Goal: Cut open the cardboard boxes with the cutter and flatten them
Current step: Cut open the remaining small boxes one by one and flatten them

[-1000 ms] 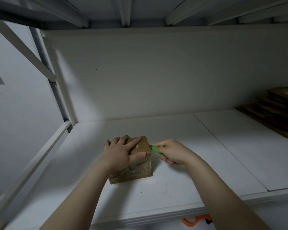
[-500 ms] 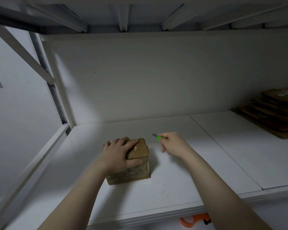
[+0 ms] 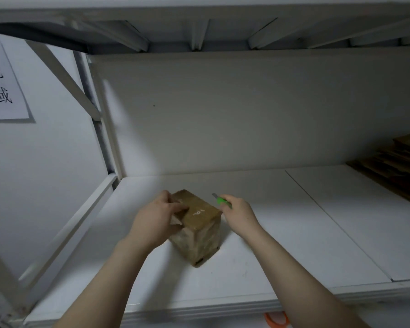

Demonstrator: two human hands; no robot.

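The cardboard box (image 3: 199,223) is set on the shelf (image 3: 294,233), left of its middle and near the front edge, with 1 corner turned toward the front. The left grip (image 3: 156,216) is laid over the box's upper left side, with fingers curled onto its top. The right grip (image 3: 239,214) is placed just right of the box, and the cutter (image 3: 220,200) is held in it, tip pointed toward the back panel (image 3: 223,114). A stack of flattened cardboard (image 3: 393,171) is kept at the shelf's far right, well apart from the box.
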